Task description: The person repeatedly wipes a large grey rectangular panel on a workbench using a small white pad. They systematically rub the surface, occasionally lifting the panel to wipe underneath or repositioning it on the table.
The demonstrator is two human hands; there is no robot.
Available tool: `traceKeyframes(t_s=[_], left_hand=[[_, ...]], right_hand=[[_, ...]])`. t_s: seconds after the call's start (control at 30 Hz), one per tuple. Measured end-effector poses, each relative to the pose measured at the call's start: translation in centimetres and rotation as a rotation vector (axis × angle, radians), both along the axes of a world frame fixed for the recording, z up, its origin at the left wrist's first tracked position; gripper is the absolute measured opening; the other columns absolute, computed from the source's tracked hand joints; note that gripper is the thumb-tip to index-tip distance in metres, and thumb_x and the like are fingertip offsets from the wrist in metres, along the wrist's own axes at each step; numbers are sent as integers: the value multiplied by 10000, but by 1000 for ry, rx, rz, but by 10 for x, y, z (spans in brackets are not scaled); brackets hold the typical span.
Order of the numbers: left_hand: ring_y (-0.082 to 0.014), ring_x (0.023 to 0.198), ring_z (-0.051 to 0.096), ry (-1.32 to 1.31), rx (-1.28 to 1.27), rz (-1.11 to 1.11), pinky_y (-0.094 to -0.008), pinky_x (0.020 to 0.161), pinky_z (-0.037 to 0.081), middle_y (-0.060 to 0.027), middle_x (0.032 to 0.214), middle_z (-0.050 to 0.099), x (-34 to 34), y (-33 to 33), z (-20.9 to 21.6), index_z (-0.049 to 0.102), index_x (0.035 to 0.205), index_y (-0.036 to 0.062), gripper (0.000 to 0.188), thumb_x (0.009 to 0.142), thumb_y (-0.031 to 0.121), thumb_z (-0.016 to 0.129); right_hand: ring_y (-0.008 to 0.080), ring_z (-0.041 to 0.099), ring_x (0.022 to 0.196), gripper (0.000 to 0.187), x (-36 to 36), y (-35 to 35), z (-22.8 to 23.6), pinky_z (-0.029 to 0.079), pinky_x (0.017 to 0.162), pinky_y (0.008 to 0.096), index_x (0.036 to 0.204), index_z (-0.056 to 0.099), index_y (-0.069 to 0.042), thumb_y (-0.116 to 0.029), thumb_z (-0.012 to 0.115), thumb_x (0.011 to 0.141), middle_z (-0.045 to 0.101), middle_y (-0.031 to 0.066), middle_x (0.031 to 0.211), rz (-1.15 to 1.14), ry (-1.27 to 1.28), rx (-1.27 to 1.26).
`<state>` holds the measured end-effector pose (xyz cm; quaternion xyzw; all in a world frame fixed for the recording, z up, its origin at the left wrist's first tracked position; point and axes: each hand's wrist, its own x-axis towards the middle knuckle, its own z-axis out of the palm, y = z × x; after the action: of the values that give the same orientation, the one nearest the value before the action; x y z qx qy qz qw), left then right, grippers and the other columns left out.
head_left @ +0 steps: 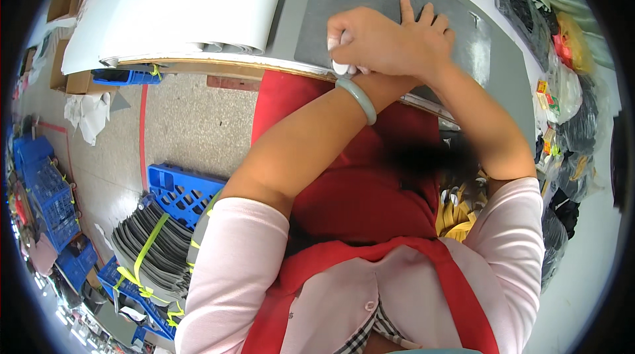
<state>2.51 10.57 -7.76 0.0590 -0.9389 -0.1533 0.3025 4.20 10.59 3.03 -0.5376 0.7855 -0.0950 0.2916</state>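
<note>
My forearms cross over a dark grey sheet (317, 30) on the table, the right one on top. My left hand (431, 31) shows past the right wrist, its fingers spread and lying flat on the sheet; its palm is partly hidden. A pale green bangle (357, 100) circles the left wrist. My right hand (367, 33) is closed round a small white wad (340, 63), near the sheet's front edge. Whether the wad is cloth or paper I cannot make out.
Large white sheets (178, 10) with curled edges lie on the table at the left. Below stand a blue plastic pallet (178, 192) and a strapped stack of grey pieces (149, 248). Plastic bags (572, 103) line the right side. Yellow pieces (456, 218) show beneath my right arm.
</note>
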Motion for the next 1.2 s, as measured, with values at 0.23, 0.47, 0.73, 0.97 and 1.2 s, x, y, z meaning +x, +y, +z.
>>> traceKeyframes(t_s=[0.23, 0.47, 0.73, 0.97, 1.2], left_hand=[[-400, 1328, 450, 149, 7, 73, -755, 1084, 244, -165, 1306, 568, -3, 3, -20, 640, 1207, 82, 394, 894, 309, 568], [-316, 1372, 424, -87, -81, 100, -703, 1106, 253, -84, 1301, 592, -2, 7, 4, 688, 1135, 121, 271, 948, 262, 549], [-320, 1363, 428, 68, 195, 47, -708, 1098, 241, -90, 1345, 560, -3, 1, -18, 649, 1235, 111, 330, 963, 270, 548], [-300, 1369, 424, -264, -82, 81, -696, 1113, 222, -90, 1369, 541, -1, 4, 15, 595, 1306, 128, 368, 984, 290, 522], [-294, 1371, 432, -183, -48, 83, -678, 1122, 234, -69, 1377, 559, 5, -2, 13, 613, 1290, 140, 347, 988, 290, 529]], right_hand=[[335, 565, 1042, 192, -15, 29, -25, 371, 901, 469, 972, 721, -350, -491, 665, 854, 729, -44, 879, 52, 218, -205], [298, 653, 832, 247, -3, 32, -33, 462, 763, 486, 1000, 728, -160, -362, 636, 892, 730, 78, 955, 231, 192, -438], [155, 629, 801, 165, -34, 46, 0, 479, 775, 301, 974, 722, -77, -217, 694, 890, 700, 51, 886, -73, -158, -388], [107, 605, 867, 266, -192, 147, -52, 466, 808, 265, 1016, 704, -8, -253, 704, 913, 683, 41, 933, -680, 235, -639], [137, 623, 876, 267, -198, 159, -59, 477, 773, 232, 1012, 703, 12, -233, 728, 910, 681, 55, 987, -912, -352, -801]])
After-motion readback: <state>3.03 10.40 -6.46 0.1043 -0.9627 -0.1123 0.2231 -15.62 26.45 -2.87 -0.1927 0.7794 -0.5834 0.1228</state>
